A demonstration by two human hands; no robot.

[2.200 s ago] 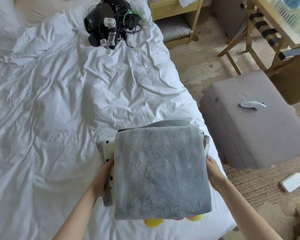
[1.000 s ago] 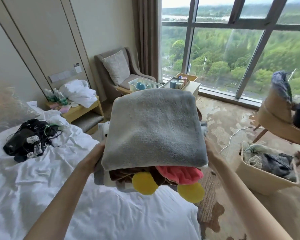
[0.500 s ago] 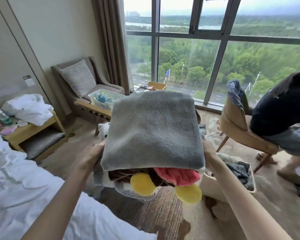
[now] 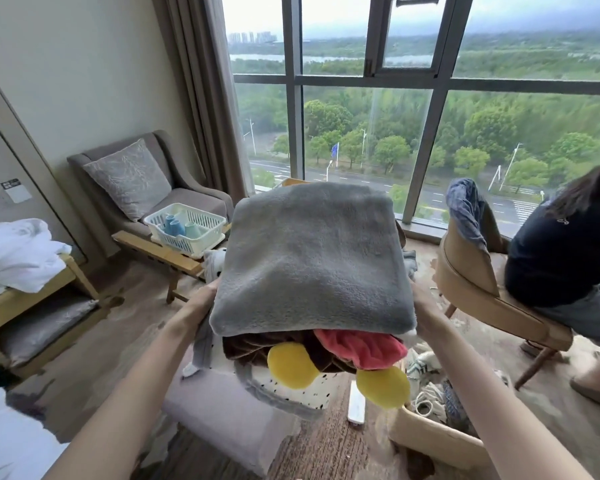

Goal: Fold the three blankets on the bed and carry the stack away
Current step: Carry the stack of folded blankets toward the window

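- Stack (image 4: 312, 258) of folded blankets, grey one on top, held in mid-air above ottoman (image 4: 222, 410), facing window.
- L hand (image 4: 201, 303) & R hand (image 4: 426, 310) apart, gripping opp. sides, fingers tucked under.
- Soft, bulky, prob. light; lower ends droop, so support from underneath.

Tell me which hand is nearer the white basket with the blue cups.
Left. The left hand grips the blanket stack on the side facing the basket; the right hand grips the opposite side, with the stack between it and the basket.
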